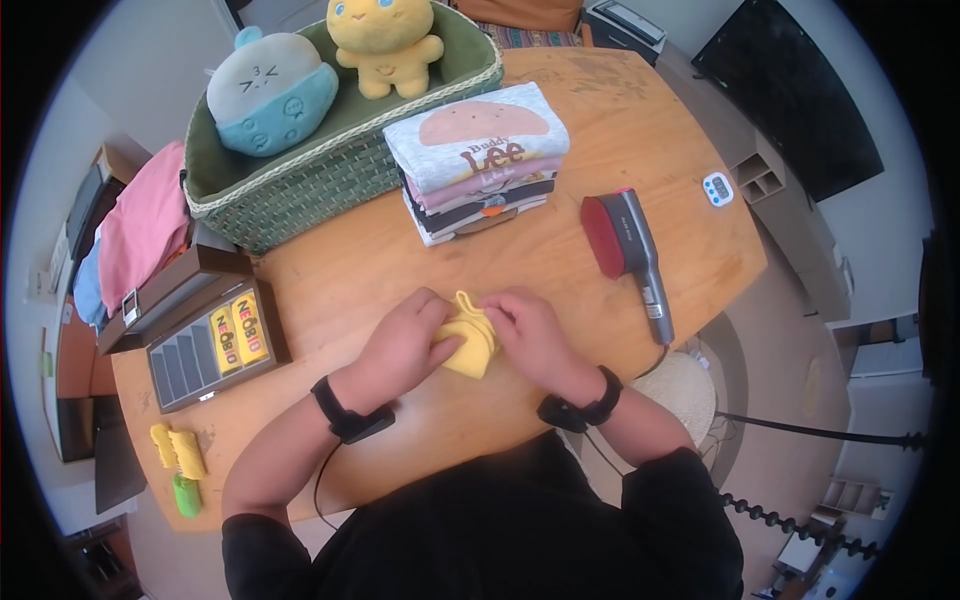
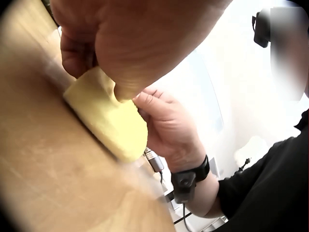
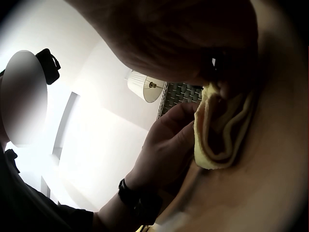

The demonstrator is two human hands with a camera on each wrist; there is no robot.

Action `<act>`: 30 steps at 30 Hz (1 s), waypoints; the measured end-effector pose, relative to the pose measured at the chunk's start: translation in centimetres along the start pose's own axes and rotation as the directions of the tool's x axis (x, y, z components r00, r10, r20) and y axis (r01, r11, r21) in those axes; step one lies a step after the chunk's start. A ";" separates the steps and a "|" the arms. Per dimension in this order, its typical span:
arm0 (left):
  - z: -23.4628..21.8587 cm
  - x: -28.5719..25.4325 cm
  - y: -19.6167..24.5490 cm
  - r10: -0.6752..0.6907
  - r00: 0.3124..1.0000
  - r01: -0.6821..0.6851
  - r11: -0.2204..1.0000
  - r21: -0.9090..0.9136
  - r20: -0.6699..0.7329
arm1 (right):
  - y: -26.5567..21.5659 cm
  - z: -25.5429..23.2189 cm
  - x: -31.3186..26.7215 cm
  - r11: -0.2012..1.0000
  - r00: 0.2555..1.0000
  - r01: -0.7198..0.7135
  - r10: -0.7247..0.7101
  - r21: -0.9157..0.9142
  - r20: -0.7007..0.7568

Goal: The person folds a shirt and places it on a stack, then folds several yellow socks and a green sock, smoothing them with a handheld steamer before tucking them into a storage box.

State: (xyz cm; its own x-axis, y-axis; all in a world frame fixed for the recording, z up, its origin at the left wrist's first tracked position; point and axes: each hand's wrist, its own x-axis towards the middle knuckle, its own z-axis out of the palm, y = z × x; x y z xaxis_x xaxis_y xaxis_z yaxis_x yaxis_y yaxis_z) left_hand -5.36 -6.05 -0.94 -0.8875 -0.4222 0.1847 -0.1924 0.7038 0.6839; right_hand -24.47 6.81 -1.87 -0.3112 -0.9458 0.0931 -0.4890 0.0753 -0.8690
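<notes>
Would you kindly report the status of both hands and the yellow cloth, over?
Left hand and right hand both gripping yellow cloth. Cloth in layered folds over wooden table. Stack of folded clothes beyond, clear of both hands.

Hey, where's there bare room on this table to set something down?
The wooden table is bare between the gray appliance and the timer, and between the compartment box and the left hand. It's crowded at the far left, around the green basket and folded stack, and where both hands, left and right hand, hold the yellow cloth.
</notes>
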 end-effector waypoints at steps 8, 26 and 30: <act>-0.9 -0.4 -0.6 -0.069 0.995 0.078 0.988 -0.134 0.071 | 1.2 0.2 -0.1 1.000 1.000 0.010 -0.010 0.000 0.014; 1.1 0.5 0.3 0.068 0.995 -0.069 0.997 -0.020 -0.068 | 0.4 -1.4 0.6 0.980 0.981 -0.176 0.183 0.097 -0.070; 1.2 0.7 0.3 0.066 0.996 -0.066 0.998 0.002 -0.058 | -0.7 -1.8 0.5 0.986 0.987 -0.144 0.149 0.080 -0.067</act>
State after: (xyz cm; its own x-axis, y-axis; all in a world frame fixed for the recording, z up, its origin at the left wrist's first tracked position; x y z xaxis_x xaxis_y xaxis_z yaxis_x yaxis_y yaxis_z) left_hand -6.58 -5.47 -1.49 -0.8725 -0.4071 0.2703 -0.1343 0.7316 0.6684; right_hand -25.82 6.84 -0.36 -0.4342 -0.9008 -0.0054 -0.3724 0.1850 -0.9094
